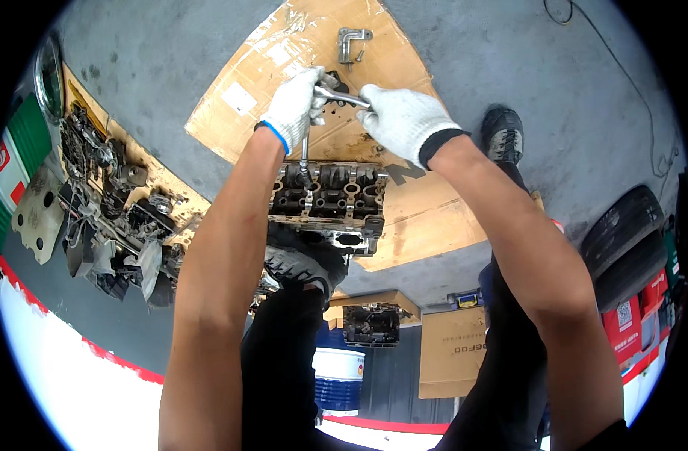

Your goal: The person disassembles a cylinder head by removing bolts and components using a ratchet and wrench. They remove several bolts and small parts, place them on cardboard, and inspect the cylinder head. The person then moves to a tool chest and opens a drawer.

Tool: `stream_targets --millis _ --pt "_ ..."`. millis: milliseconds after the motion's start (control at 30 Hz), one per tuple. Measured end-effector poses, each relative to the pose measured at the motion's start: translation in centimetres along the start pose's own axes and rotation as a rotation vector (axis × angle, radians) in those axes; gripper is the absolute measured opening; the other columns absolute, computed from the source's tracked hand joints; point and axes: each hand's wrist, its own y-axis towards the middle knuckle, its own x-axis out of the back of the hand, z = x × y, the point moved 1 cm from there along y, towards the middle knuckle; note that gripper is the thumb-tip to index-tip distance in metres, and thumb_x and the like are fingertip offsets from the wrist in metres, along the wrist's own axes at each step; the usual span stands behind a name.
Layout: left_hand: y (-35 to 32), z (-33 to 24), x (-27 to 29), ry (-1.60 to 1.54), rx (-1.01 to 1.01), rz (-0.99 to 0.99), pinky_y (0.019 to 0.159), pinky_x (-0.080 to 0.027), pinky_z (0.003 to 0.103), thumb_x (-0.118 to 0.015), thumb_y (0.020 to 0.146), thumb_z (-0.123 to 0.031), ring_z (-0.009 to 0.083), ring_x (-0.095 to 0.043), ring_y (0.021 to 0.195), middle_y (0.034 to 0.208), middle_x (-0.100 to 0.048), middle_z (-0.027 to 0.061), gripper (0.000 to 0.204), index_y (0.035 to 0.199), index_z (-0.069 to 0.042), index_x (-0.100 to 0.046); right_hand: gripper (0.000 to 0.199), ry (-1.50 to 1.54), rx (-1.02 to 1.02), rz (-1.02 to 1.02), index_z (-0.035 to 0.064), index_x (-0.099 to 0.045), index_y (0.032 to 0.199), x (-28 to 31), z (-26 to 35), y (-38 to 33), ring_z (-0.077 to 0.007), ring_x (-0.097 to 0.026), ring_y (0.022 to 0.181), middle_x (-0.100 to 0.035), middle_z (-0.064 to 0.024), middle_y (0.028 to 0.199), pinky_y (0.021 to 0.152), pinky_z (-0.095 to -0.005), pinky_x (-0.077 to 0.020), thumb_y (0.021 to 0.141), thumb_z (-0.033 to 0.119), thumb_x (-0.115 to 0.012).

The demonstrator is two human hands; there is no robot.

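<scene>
At nine o'clock a heap of dark, greasy engine parts (111,218) is spread over a strip of cardboard on the concrete floor (494,52). Toward the centre, the left hand (295,105), in a white knit glove with a blue cuff, is closed around the head end of a ratchet wrench (342,96), whose extension shaft (305,154) is run straight down into the cylinder head (329,199). The cylinder head (grimy, its bores showing) is laid on a flattened cardboard sheet (426,218), just above the left shoe (302,263). At one o'clock from it, the right hand (404,120), also gloved in white, is wrapped over the wrench's handle. A bent metal bracket (351,41) is seen at twelve o'clock. At three to four o'clock, stacked tyres (622,240) are leaned beside red boxes.
</scene>
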Motion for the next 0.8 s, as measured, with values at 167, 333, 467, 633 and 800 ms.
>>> stream_targets --millis 167,333,467,633,800 --pt "0.8 1.1 0.0 -0.042 0.029 0.003 0.051 -0.037 0.028 -0.05 0.105 -0.037 0.0077 -0.034 0.051 0.059 -0.038 -0.0085 0.032 0.091 -0.012 -0.064 0.028 -0.051 -0.009 0.072 0.0082 -0.06 0.114 0.6 0.1 0.6 -0.0384 -0.069 0.095 -0.072 -0.0193 0.097 0.083 -0.0499 -0.0534 0.101 0.03 -0.05" --pt "1.8 3.0 1.0 -0.084 0.052 -0.01 0.053 -0.043 0.028 -0.051 0.105 -0.037 0.007 -0.038 0.051 0.059 -0.043 -0.0088 0.03 0.09 -0.013 -0.063 0.027 -0.042 -0.024 0.111 0.0071 -0.063 0.115 -1.1 0.5 1.4 -0.0389 -0.07 0.099 -0.073 -0.0204 0.104 0.084 -0.0503 -0.0545 0.096 0.021 -0.05" --pt "1.8 7.9 3.0 -0.197 0.114 -0.013 0.053 -0.053 0.033 -0.054 0.103 -0.034 0.0097 -0.046 0.05 0.063 -0.05 -0.0048 0.029 0.088 -0.012 -0.065 0.026 -0.067 0.029 0.205 0.0049 -0.057 0.114 -3.5 1.0 1.3 -0.0397 -0.069 0.099 -0.072 -0.0218 0.102 0.085 -0.0504 -0.0537 0.095 0.023 -0.053" --pt "0.3 10.1 3.2 -0.252 0.141 0.004 0.056 -0.052 0.03 -0.058 0.102 -0.035 0.0116 -0.053 0.052 0.067 -0.057 -0.0021 0.028 0.09 -0.01 -0.063 0.038 0.044 0.003 0.363 0.0 -0.061 0.112 -3.9 3.4 0.2 -0.0401 -0.07 0.096 -0.071 -0.0262 0.103 0.087 -0.0496 -0.0536 0.09 0.031 -0.056" --pt "2.1 11.8 3.0 -0.462 0.178 0.041 0.069 -0.054 0.033 -0.06 0.101 -0.029 0.0157 -0.058 0.069 0.07 -0.055 0.0012 0.021 0.093 -0.01 -0.062 0.043 0.203 -0.044 0.399 -0.003 -0.069 0.105 -1.3 7.1 -0.4 -0.0379 -0.072 0.096 -0.072 -0.0264 0.1 0.085 -0.0476 -0.0561 0.088 0.034 -0.057"
